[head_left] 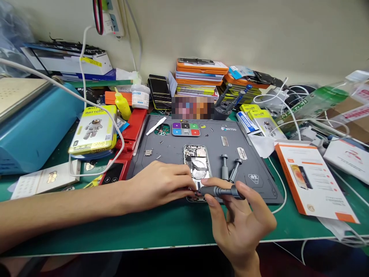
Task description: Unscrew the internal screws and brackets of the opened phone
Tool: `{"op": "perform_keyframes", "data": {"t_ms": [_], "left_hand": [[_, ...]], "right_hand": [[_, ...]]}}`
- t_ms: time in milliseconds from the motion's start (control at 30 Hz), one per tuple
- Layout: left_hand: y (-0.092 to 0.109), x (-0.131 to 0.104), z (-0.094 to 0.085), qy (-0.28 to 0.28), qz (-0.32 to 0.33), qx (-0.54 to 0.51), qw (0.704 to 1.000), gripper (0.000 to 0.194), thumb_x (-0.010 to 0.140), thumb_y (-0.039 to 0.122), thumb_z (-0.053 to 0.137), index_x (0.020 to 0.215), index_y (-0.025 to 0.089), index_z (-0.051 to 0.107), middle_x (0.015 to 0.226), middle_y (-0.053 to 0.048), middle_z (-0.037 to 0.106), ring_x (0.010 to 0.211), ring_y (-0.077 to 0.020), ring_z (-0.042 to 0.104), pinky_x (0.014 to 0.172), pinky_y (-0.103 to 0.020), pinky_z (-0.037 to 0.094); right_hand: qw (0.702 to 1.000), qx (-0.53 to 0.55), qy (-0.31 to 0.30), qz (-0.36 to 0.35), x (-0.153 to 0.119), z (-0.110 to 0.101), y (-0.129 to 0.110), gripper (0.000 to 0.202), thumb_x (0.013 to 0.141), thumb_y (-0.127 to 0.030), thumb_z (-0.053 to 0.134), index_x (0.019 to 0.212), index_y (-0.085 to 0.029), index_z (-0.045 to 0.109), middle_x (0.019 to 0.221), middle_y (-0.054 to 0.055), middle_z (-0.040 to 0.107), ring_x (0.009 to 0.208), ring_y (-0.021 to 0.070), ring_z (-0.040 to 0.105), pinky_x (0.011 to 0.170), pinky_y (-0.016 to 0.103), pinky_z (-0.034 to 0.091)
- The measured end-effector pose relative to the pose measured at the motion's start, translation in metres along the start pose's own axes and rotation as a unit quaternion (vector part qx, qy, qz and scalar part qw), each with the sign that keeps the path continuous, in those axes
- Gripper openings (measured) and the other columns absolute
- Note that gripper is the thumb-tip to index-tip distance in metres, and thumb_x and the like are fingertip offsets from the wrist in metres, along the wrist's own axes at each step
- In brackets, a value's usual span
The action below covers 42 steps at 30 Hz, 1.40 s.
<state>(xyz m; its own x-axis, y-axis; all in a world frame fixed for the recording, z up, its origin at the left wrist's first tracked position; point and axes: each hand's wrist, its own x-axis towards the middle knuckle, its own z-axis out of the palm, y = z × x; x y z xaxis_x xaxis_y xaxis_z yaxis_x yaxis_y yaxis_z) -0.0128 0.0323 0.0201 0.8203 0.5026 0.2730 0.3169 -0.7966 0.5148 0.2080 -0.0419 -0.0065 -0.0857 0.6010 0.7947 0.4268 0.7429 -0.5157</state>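
Observation:
An opened phone with its inner parts bare lies on a dark grey repair mat. My right hand holds a dark grey screwdriver nearly level, with its tip pointing left over the phone's lower end. My left hand reaches in from the left, its fingers pinched together by the screwdriver's tip. Whatever is between those fingertips is too small and hidden to make out. Two more screwdrivers, one upright-looking screwdriver and one slanted screwdriver, lie on the mat just beyond my right hand.
A white spudger, a coloured screw tray and several small metal parts lie at the mat's back. Yellow battery boxes stand left; an orange-white box and white cables lie right. A tool holder stands behind.

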Motion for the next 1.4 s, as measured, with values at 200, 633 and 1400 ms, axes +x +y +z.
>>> {"op": "perform_keyframes", "data": {"t_ms": [200, 633, 1400], "left_hand": [[0.0011, 0.0008, -0.0029, -0.004, -0.005, 0.0, 1.0, 0.024, 0.115, 0.036, 0.051, 0.111, 0.021, 0.07, 0.106, 0.0, 0.072, 0.088, -0.0132, 0.07, 0.068, -0.026, 0.043], [0.004, 0.0026, -0.0032, -0.013, -0.047, 0.044, 0.998, 0.019, 0.113, 0.029, 0.053, 0.112, 0.021, 0.07, 0.106, 0.001, 0.073, 0.086, -0.0152, 0.071, 0.065, -0.028, 0.044], [0.003, 0.0015, -0.0019, -0.025, -0.032, 0.075, 0.996, 0.026, 0.116, 0.033, 0.046, 0.112, 0.021, 0.069, 0.105, -0.002, 0.073, 0.088, -0.0148, 0.071, 0.065, -0.026, 0.045]], "right_hand": [[0.999, -0.022, 0.046, -0.005, 0.0045, -0.0019, -0.0002, 0.086, 0.084, 0.012, 0.071, 0.158, -0.023, 0.044, 0.114, 0.008, 0.071, 0.096, 0.0198, 0.079, 0.077, 0.036, 0.073], [0.991, -0.036, -0.011, 0.131, 0.0033, -0.0016, 0.0025, 0.071, 0.099, -0.003, 0.063, 0.161, -0.028, 0.037, 0.115, 0.008, 0.072, 0.102, 0.0191, 0.077, 0.079, 0.034, 0.071], [0.994, -0.045, -0.025, 0.096, -0.0001, -0.001, 0.003, 0.079, 0.096, 0.002, 0.064, 0.162, -0.028, 0.036, 0.113, 0.007, 0.07, 0.106, 0.02, 0.077, 0.084, 0.037, 0.072]]}}
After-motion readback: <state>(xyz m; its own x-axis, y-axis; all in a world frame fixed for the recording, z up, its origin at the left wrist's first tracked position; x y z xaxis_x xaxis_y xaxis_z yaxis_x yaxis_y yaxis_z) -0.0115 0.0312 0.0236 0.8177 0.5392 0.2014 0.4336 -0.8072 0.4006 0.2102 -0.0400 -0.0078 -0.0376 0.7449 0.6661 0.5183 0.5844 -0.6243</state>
